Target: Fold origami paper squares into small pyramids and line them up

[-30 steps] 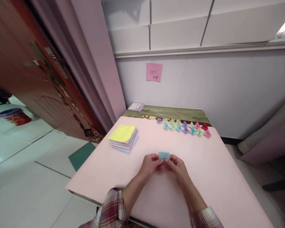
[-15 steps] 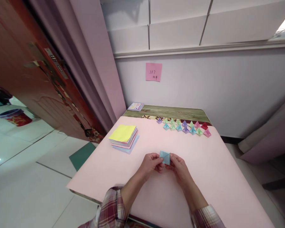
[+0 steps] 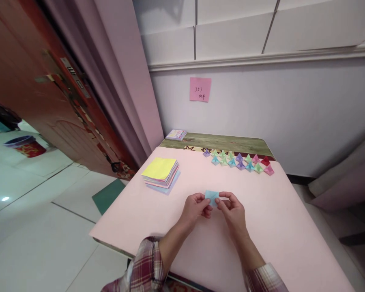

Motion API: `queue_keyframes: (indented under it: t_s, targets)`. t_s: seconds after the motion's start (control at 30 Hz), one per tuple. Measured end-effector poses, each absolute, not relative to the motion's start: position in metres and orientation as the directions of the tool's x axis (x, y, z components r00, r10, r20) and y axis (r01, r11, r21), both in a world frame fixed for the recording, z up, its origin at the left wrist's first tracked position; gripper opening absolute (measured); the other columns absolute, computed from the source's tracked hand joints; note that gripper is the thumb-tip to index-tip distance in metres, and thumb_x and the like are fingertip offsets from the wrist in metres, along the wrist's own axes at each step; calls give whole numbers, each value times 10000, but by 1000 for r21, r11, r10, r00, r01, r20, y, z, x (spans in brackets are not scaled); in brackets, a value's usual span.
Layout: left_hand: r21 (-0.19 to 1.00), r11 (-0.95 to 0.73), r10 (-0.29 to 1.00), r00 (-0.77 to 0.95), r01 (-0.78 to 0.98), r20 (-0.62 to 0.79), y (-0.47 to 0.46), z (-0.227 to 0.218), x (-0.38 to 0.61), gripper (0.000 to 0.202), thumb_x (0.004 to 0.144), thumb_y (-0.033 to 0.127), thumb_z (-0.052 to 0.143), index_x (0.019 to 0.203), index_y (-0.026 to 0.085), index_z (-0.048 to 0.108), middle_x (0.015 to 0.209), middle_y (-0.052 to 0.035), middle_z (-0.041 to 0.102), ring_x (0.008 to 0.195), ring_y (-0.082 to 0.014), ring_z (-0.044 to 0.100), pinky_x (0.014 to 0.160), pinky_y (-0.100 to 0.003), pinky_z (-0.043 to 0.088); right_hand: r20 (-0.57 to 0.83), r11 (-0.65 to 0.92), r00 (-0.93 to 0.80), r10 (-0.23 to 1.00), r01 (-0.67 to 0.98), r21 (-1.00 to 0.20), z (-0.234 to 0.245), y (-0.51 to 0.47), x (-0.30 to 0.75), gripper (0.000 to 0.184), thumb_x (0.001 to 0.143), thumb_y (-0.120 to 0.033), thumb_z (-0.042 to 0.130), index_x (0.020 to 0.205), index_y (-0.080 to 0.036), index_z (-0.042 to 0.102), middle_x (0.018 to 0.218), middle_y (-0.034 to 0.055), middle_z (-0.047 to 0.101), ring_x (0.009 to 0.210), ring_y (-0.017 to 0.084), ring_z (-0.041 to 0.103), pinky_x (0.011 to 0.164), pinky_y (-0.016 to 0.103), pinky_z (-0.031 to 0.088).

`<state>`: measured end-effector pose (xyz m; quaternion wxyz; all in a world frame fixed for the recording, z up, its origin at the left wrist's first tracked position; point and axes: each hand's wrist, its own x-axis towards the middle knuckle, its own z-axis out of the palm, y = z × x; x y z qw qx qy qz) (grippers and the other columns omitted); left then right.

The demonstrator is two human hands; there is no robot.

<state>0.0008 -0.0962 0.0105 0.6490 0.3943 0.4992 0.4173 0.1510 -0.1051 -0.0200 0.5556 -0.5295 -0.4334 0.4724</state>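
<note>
A small folded square of light blue origami paper (image 3: 212, 196) is held just above the table, with a diagonal crease across its face. My left hand (image 3: 197, 207) pinches its left edge between thumb and fingers. On the opposite side, my right hand (image 3: 231, 207) grips the lower right corner, its thumb on the front and the index finger along the right edge. Beyond both hands, several folded paper pieces (image 3: 240, 164) in purple, green, blue, pink and red stand in two rows. To the left lies a stack of square paper (image 3: 159, 169) with a yellow sheet on top.
Pink covering spreads over the table (image 3: 134, 219). A small pack (image 3: 176, 135) sits at the far left corner. A pink note (image 3: 200, 89) is stuck on the wall. Left of the table are a wooden door (image 3: 48, 101), a green sheet (image 3: 108, 196) and a bin (image 3: 26, 146).
My right thumb has moved onto the front of the blue paper, near its lower right corner. The paper has tilted slightly. The whole view has shifted a little.
</note>
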Motion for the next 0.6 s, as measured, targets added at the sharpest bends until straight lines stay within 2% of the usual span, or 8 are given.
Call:
queue_keyframes:
  t_s: [0.17, 0.27, 0.33, 0.43, 0.6]
  targets:
    - [910, 390, 912, 197, -140, -360, -100, 13, 7, 314, 692, 402, 713, 797, 122, 614, 631, -55, 667, 479, -135, 603, 500, -265, 521, 276, 241, 238, 931, 165, -956, -21, -107, 147, 259, 792, -394, 681, 980, -216, 663, 1052, 89, 653, 721, 174, 651, 617, 301, 547]
    - [906, 397, 907, 214, -150, -362, -101, 16, 9, 328, 681, 408, 726, 799, 123, 615, 630, -50, 665, 471, -135, 603, 491, -261, 517, 488, 394, 228, 843, 357, -847, -21, -109, 145, 188, 821, -305, 651, 992, -238, 689, 1097, 90, 633, 862, 205, 648, 714, 342, 572]
    - [906, 391, 912, 203, -161, -357, -100, 18, 10, 341, 675, 420, 736, 790, 122, 615, 618, -42, 656, 477, -139, 609, 503, -266, 525, 582, 461, 194, 790, 439, -771, -22, -111, 144, 197, 824, -256, 642, 1011, -258, 702, 1106, 86, 635, 957, 229, 634, 812, 383, 563]
    - [905, 377, 922, 175, -199, -345, -100, 25, 11, 352, 674, 434, 739, 783, 124, 615, 631, -41, 655, 494, -145, 619, 523, -282, 540, 630, 515, 128, 766, 464, -721, -23, -113, 143, 250, 841, -213, 611, 1058, -288, 709, 1188, 84, 608, 993, 239, 631, 864, 413, 555]
    - [894, 361, 929, 186, -265, -320, -102, 39, 11, 308, 675, 370, 740, 816, 114, 641, 694, -71, 688, 546, -153, 637, 569, -287, 546, 660, 598, 34, 751, 388, -701, -20, -114, 145, 373, 874, -163, 534, 1182, -328, 663, 1290, 84, 533, 1055, 249, 611, 855, 423, 563]
